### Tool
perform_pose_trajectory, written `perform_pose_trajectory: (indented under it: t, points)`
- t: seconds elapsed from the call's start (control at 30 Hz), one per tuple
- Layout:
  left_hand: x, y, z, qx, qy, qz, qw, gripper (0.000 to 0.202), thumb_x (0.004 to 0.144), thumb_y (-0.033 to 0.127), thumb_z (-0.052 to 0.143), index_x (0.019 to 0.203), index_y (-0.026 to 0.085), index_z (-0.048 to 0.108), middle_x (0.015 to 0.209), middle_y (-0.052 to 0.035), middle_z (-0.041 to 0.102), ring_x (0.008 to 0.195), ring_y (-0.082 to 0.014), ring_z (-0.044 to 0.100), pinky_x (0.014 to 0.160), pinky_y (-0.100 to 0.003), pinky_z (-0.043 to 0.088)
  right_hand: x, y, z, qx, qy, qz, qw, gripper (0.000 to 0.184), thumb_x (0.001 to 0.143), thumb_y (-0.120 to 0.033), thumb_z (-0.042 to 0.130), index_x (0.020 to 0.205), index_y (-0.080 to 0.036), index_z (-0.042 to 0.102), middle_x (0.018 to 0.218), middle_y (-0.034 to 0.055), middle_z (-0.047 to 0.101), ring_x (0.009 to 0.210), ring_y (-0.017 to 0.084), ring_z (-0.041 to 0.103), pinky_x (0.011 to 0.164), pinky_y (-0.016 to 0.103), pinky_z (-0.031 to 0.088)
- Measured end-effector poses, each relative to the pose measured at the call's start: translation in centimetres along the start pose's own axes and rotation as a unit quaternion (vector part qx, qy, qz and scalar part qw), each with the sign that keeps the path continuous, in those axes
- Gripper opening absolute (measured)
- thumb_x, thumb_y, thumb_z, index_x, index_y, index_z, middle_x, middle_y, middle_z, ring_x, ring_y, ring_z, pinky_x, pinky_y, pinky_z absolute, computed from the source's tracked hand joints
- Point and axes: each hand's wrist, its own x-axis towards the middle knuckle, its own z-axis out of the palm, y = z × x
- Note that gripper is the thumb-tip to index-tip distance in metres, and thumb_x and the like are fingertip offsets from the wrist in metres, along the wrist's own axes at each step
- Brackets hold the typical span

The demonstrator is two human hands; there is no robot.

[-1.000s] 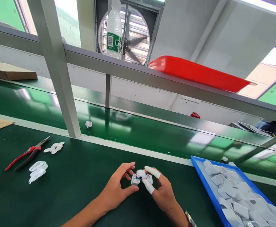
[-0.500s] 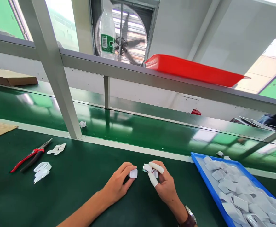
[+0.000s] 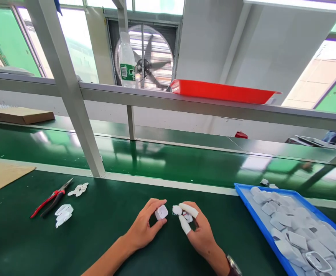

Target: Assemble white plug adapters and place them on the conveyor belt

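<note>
Between its thumb and fingers my left hand (image 3: 145,222) grips a small white square plastic housing (image 3: 161,212). My right hand (image 3: 198,228), with white finger cots on thumb and index finger, pinches a small electronic part (image 3: 177,210) with a round white piece, and what look like red and dark wires trail into the palm. A short gap separates the two parts, both held above the green work surface (image 3: 107,222). To the left lie red-and-black long-nose pliers (image 3: 53,199), a small cluster of flat white pieces (image 3: 78,189) and a stack of white pieces (image 3: 63,214).
A blue tray (image 3: 264,226) heaped with white plastic housings stands at the right. Behind the work surface runs a shiny green conveyor belt (image 3: 170,165). A metal post (image 3: 78,115) and a shelf rail cross the view; a red tray (image 3: 219,92) and a plastic bottle (image 3: 127,63) sit up there.
The camera view has tilted up slightly and shifted left. The housing in my left hand has turned so its square face shows more. Both hands keep their hold, still apart.
</note>
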Motion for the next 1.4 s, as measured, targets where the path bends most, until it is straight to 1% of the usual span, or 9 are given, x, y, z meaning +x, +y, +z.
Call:
perform_pose_trajectory:
  t: [0.1,0.2,0.27,0.4,0.57,0.77,1.17,1.3,1.4]
  points:
    - [0.1,-0.5,0.1,-0.031,-0.009,-0.020,0.999,0.046,0.093,0.020,0.063,0.136,0.029,0.052,0.119,-0.0046,0.070,0.101,-0.0193,0.071,0.091,-0.034,0.060,-0.2,0.0,-0.3,-0.035,-0.004,-0.070,0.997,0.041,0.096,-0.007,0.052,0.133,-0.024,0.057,0.113,0.0098,0.067,0.095,0.018,0.068,0.075,0.029,0.061]
    - [0.2,-0.7,-0.1,0.012,-0.015,0.030,0.999,0.034,0.095,0.020,0.062,0.127,0.029,0.060,0.122,-0.0033,0.070,0.110,-0.0199,0.069,0.097,-0.034,0.058,-0.4,-0.3,-0.4,-0.061,-0.006,-0.130,0.990,0.049,0.094,-0.002,0.053,0.140,-0.021,0.052,0.118,0.0120,0.067,0.104,0.021,0.067,0.085,0.036,0.062]
    - [0.2,-0.8,-0.2,0.044,-0.005,0.073,0.996,0.036,0.095,0.019,0.062,0.129,0.030,0.060,0.124,-0.0034,0.070,0.114,-0.0200,0.068,0.101,-0.035,0.057,-0.5,-0.6,-0.4,-0.085,-0.005,-0.167,0.982,0.052,0.093,0.000,0.055,0.141,-0.018,0.050,0.119,0.0134,0.068,0.109,0.023,0.066,0.093,0.042,0.061]
    - [0.0,-1.0,-0.1,0.074,0.002,0.099,0.992,0.041,0.095,0.020,0.065,0.134,0.029,0.056,0.122,-0.0041,0.072,0.111,-0.0192,0.071,0.100,-0.033,0.059,-0.6,-1.0,-0.3,-0.132,-0.018,-0.209,0.969,0.050,0.093,0.000,0.055,0.142,-0.013,0.050,0.117,0.0142,0.070,0.108,0.024,0.067,0.097,0.045,0.060]
    - [0.0,-1.1,-0.1,0.090,0.012,0.152,0.984,0.038,0.098,0.015,0.060,0.134,0.025,0.056,0.125,-0.0067,0.071,0.117,-0.0194,0.068,0.103,-0.034,0.057,-1.1,-0.7,-0.3,-0.176,-0.051,-0.210,0.960,0.046,0.092,0.001,0.055,0.137,-0.010,0.053,0.119,0.0150,0.070,0.109,0.025,0.065,0.100,0.047,0.058]
    - [0.2,-0.7,-0.1,0.090,-0.003,0.167,0.982,0.038,0.097,0.011,0.060,0.133,0.022,0.056,0.124,-0.0084,0.070,0.116,-0.0189,0.068,0.103,-0.033,0.057,-1.2,-0.8,-0.3,-0.180,-0.065,-0.208,0.959,0.044,0.091,0.001,0.054,0.134,-0.009,0.055,0.118,0.0158,0.069,0.107,0.026,0.065,0.099,0.047,0.058]
    - [0.1,-0.8,0.0,0.094,-0.015,0.172,0.981,0.039,0.098,0.011,0.059,0.135,0.023,0.056,0.125,-0.0090,0.069,0.116,-0.0199,0.068,0.103,-0.034,0.058,-1.3,-0.6,-0.1,-0.183,-0.064,-0.207,0.959,0.052,0.087,0.005,0.050,0.137,-0.009,0.053,0.118,0.0159,0.067,0.107,0.027,0.064,0.097,0.049,0.059]
    - [0.0,-0.4,0.1,0.083,-0.029,0.170,0.982,0.039,0.098,0.013,0.059,0.136,0.023,0.056,0.124,-0.0091,0.069,0.114,-0.0201,0.068,0.102,-0.034,0.059,-1.5,-0.3,0.2,-0.167,-0.075,-0.194,0.964,0.055,0.088,0.004,0.049,0.140,-0.012,0.051,0.117,0.0144,0.067,0.106,0.026,0.064,0.098,0.049,0.058]
    - [-0.1,-0.1,0.2,0.077,-0.031,0.161,0.983,0.039,0.098,0.014,0.060,0.137,0.023,0.056,0.122,-0.0094,0.069,0.111,-0.0197,0.069,0.099,-0.033,0.060,-1.4,-0.5,0.5,-0.147,-0.067,-0.174,0.971,0.050,0.091,0.001,0.051,0.139,-0.015,0.053,0.119,0.0151,0.066,0.109,0.026,0.064,0.095,0.047,0.059]
